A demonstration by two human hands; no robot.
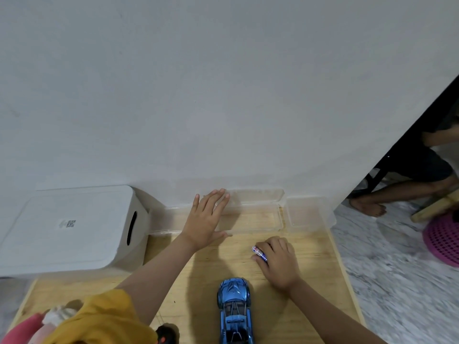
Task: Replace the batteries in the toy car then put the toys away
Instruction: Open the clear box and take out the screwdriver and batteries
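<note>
Head view: right hand [279, 263] fingers pinch light, slick batteries [259, 253]; left hand [207, 219] lies spread on a clear case [250, 219].

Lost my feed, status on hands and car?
Left hand flat, open on the clear tray. Right hand closed on batteries. Blue toy car upright on the table, untouched. Nothing blocking.

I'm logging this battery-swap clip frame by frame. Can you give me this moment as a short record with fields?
surface: wooden table against a white wall
left hand: flat, fingers spread, on the clear plastic container
right hand: closed around batteries
toy car: blue, on the table near the person, untouched
white storage box: at left, lid on
small clear container: right of the long one
</note>
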